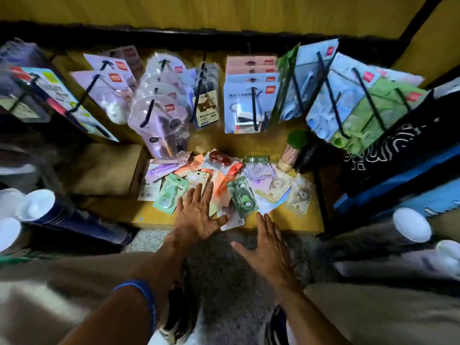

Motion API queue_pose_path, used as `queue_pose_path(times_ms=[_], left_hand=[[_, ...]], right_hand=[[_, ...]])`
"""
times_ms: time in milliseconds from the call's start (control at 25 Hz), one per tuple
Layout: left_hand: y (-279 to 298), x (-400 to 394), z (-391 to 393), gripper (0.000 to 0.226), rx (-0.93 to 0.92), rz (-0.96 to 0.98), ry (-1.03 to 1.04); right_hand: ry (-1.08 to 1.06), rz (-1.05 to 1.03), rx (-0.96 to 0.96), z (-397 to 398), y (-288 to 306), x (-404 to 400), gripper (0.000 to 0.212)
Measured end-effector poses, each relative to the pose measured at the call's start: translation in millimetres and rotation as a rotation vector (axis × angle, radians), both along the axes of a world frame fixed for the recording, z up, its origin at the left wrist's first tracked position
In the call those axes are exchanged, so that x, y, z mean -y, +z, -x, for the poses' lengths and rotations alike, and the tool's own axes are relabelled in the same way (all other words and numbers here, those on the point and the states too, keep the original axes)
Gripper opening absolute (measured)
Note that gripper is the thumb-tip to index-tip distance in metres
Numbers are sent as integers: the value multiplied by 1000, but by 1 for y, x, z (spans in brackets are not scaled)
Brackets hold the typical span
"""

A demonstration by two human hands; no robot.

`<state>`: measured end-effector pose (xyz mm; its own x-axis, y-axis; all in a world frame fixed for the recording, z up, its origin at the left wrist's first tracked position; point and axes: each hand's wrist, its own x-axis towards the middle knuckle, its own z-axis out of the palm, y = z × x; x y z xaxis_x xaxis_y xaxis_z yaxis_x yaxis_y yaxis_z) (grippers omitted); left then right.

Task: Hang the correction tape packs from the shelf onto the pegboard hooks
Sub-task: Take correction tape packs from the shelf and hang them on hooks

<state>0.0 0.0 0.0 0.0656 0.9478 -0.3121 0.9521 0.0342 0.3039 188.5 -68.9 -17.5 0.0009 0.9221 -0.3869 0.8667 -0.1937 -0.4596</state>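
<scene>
Both hands, left (199, 217) and right (267, 241), hover spread and empty over scattered carded blister packs (219, 185), seemingly choosing; next, grip one.

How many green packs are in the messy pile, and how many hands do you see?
Green packs: 2, the light green pack and the dark green pack
Hands: 2, the left hand and the right hand
Total: 4
A greenish clear thing behind is too blurred to count.
</scene>
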Motion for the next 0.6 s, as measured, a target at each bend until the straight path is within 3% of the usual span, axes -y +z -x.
queue_pose_path(times_ms=[160,320,440,480,600], left_hand=[[-52,-48,-2,102,5,-1,-10],[-86,-72,-33,102,162,67,83],[-102,-83,-58,102,273,106,51],[-103,-86,-62,101,295,113,53],[-105,-90,-67,96,356,130,99]], right_hand=[[-206,-27,-51,-9,-63,-60,102],[-721,21,-182,-37,-115,-120,97],[-1114,196,-495,-59,-134,-162,106],[-1167,246,-627,-61,-140,-169,100],[-1151,316,-856,-51,-131,-180,51]])
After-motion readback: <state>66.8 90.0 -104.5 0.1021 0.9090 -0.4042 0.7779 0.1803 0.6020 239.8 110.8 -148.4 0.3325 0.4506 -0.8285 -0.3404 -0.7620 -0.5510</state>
